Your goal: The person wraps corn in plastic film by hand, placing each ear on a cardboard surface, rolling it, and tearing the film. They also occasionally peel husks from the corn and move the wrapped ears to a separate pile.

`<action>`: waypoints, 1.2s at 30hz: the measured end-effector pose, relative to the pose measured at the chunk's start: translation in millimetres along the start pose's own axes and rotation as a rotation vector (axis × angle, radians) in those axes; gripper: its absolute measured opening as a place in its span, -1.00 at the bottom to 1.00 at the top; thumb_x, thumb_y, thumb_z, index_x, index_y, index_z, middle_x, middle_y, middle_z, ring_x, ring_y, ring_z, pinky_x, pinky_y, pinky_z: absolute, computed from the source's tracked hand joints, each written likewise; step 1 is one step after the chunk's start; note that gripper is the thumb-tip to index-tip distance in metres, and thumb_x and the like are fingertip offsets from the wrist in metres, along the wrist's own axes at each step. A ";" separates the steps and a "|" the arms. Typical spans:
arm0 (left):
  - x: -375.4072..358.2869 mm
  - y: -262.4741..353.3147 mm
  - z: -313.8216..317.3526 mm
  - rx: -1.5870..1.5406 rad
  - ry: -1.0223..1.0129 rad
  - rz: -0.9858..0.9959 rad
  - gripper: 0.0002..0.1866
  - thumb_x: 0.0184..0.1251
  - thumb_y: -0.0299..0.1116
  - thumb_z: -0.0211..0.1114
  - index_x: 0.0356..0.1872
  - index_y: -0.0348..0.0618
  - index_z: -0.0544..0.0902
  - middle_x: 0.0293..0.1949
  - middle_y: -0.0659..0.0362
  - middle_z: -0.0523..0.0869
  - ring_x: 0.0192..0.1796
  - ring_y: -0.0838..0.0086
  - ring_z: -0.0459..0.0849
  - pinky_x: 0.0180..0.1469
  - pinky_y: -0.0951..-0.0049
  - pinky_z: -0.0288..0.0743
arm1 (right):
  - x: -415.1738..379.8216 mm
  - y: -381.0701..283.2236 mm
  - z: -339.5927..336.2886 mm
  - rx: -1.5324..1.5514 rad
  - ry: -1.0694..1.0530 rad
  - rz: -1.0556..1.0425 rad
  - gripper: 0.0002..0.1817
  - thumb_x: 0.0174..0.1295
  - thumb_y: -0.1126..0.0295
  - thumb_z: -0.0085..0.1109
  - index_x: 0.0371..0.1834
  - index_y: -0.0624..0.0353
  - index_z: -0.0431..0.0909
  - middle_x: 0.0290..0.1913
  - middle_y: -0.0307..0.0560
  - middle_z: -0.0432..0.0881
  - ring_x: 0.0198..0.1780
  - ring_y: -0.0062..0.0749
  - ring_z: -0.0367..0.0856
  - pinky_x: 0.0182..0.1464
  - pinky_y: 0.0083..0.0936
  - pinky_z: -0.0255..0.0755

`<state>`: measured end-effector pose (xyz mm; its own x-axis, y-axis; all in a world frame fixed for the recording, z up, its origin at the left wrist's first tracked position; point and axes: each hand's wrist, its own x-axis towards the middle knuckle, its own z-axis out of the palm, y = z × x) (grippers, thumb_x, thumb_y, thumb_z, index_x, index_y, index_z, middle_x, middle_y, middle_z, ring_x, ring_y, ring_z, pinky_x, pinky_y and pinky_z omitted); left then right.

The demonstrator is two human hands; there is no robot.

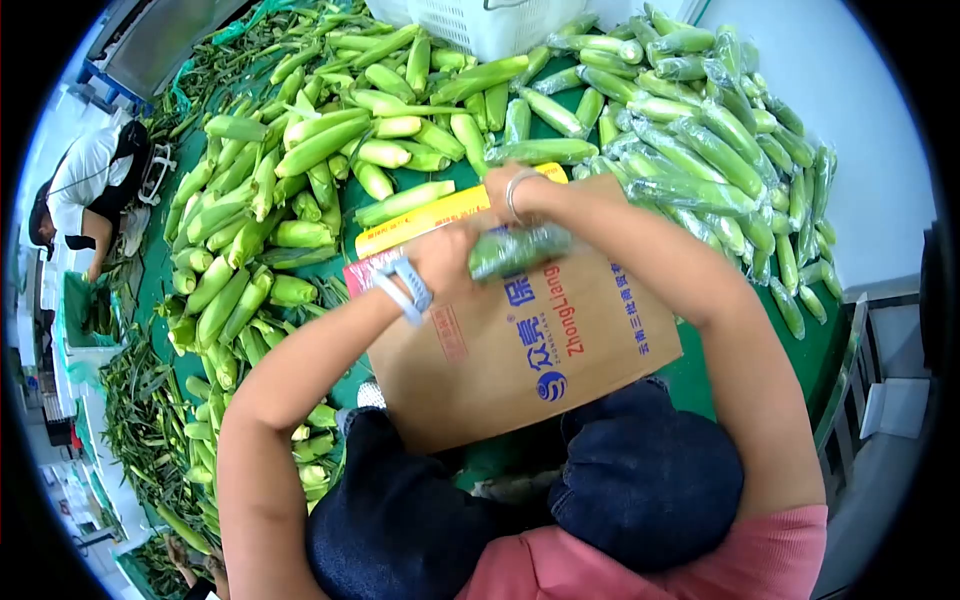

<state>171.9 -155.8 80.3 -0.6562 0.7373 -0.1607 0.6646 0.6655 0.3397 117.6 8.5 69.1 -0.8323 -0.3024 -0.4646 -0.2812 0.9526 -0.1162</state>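
A brown cardboard box point(470, 370) with blue and red print lies across my lap. On its far edge rests a long yellow cling film box point(420, 222). My left hand point(447, 255), with a pale watch on the wrist, is closed around one end of a film-wrapped corn cob point(520, 251) above the cardboard; both are blurred. Wearing a bracelet, my right hand point(512, 190) is at the far end of the yellow box, fingers curled. What they grip is hidden. Just beyond that hand lies another corn cob point(545, 152).
Unwrapped corn cobs point(320, 145) are heaped at the left and far side on a green surface. Film-wrapped cobs point(690, 150) pile up at the right. A white plastic basket point(490, 28) stands at the back. Another person point(95, 185) bends down at far left.
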 end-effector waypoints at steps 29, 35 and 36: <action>-109.7 23.2 -40.3 -1.276 1.283 -0.377 -0.64 0.03 -0.46 0.39 -0.20 -0.21 0.39 -0.38 0.20 0.55 -0.39 0.53 0.53 -0.27 0.50 0.47 | -137.6 -104.6 45.8 0.882 0.275 -0.403 -0.50 -0.01 0.21 0.34 -0.07 0.24 0.42 -0.44 0.01 0.58 -0.31 -0.30 0.62 -0.29 -0.52 0.46; -117.9 -12.0 10.0 -1.211 0.764 -0.629 -0.84 0.18 -0.40 0.24 -0.49 -0.14 0.44 -0.63 0.24 0.48 -0.61 0.52 0.54 -0.56 0.49 0.48 | -157.2 -44.1 0.1 -0.263 1.079 -0.360 -0.55 -0.12 0.38 0.25 -0.08 0.23 0.47 -0.30 0.11 0.54 -0.29 -0.03 0.56 -0.33 -0.36 0.43; -118.5 -4.4 11.3 -1.303 0.470 -0.749 -0.85 0.21 -0.37 0.20 -0.47 -0.19 0.48 -0.61 0.22 0.50 -0.63 0.48 0.56 -0.61 0.46 0.50 | -157.5 -34.3 -2.8 -0.281 1.136 -0.435 -0.52 -0.13 0.32 0.28 -0.08 0.25 0.46 -0.28 0.11 0.54 -0.27 -0.02 0.55 -0.28 -0.34 0.43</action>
<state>250.8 -244.8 87.4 -0.8949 0.0338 -0.4449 -0.4390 0.1123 0.8915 257.0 23.3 148.8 -0.5468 -0.5819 0.6020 -0.6122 0.7683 0.1866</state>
